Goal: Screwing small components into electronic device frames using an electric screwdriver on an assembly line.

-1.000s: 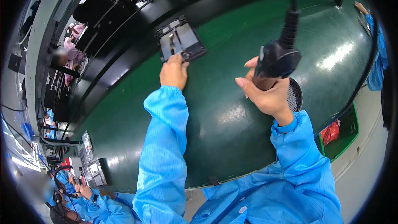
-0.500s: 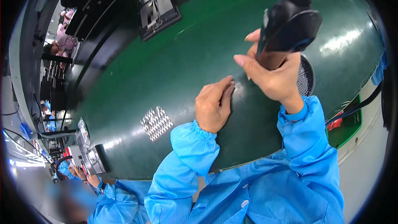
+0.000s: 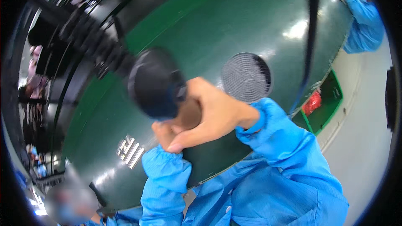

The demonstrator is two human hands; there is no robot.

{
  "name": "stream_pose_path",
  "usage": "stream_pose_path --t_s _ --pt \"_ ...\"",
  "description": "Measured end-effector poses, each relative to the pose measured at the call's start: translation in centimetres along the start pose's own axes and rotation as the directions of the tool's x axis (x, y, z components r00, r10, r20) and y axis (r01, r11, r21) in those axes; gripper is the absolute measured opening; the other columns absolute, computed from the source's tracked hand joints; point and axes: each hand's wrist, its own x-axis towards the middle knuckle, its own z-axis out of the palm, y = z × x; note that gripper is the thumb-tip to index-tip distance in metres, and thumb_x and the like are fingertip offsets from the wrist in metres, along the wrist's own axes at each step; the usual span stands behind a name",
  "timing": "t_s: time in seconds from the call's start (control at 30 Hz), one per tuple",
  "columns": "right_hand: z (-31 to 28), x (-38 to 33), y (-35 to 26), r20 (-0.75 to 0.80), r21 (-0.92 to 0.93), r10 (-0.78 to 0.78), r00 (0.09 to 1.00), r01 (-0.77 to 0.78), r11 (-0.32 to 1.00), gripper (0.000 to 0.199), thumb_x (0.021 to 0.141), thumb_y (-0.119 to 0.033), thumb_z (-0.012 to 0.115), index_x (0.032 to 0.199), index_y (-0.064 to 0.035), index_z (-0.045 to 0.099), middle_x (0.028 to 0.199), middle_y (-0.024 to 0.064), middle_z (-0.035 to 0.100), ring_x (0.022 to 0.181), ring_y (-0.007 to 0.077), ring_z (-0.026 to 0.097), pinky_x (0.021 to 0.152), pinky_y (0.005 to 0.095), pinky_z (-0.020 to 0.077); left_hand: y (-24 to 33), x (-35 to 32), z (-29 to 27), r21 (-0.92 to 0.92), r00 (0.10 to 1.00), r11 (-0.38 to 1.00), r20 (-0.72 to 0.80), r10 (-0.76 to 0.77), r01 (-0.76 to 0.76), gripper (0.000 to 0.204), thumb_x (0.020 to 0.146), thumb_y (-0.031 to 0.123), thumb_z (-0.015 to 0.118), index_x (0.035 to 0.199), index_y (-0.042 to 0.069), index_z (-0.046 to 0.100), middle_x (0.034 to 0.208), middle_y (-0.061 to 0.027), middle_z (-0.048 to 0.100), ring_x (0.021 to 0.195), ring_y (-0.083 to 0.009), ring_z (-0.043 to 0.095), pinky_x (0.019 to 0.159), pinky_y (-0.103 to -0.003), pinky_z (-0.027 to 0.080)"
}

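Observation:
My right hand is wrapped round the lower end of a black hand tool with a rounded body. A ribbed black hose runs from the tool up to the far left. My left hand lies just under the tool and mostly behind it. Its fingers are hidden, and so is whatever lies beneath the two hands. To their left on the green table is a flat patch of silvery striped pieces. Beyond my right wrist sits a round black dish with a pattern of rings.
A dark cable hangs down on the right. Below the green table's right edge is a green bin with a red bag. One co-worker's blue sleeve shows at the far right, and another person is at the lower left.
My right hand has carried the black tool leftward and down to my left hand. The view has swung to the right, and the dish now shows whole.

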Motion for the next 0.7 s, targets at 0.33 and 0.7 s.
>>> stream_pose_path --t_s 0.33,0.7 --pt "0.2 -0.3 0.7 -0.544 -0.131 -0.09 0.834 0.021 0.991 0.035 0.07 0.001 0.079 0.099 0.0013 0.058 0.067 0.0002 0.06 0.056 0.0051 0.054 0.049 0.0195 0.0421 0.8 -2.8 -2.8 0.165 0.964 0.979 -0.255 -0.075 0.12 0.014 0.074 0.0 0.072 0.088 0.001 0.068 0.084 -0.0119 0.066 0.064 -0.0225 0.062 0.06 -0.03 0.051" --pt "0.4 1.5 2.4 -0.611 -0.336 -0.345 0.713 0.161 0.928 0.055 0.074 0.002 0.073 0.121 0.0014 0.044 0.114 0.0107 0.057 0.101 0.0156 0.056 0.087 0.0283 0.0451 0.2 -1.1 -1.2 0.286 0.942 0.941 -0.225 0.249 -0.18 0.023 0.069 0.004 0.075 0.09 0.003 0.065 0.104 -0.0124 0.063 0.101 -0.0317 0.059 0.081 -0.04 0.048"
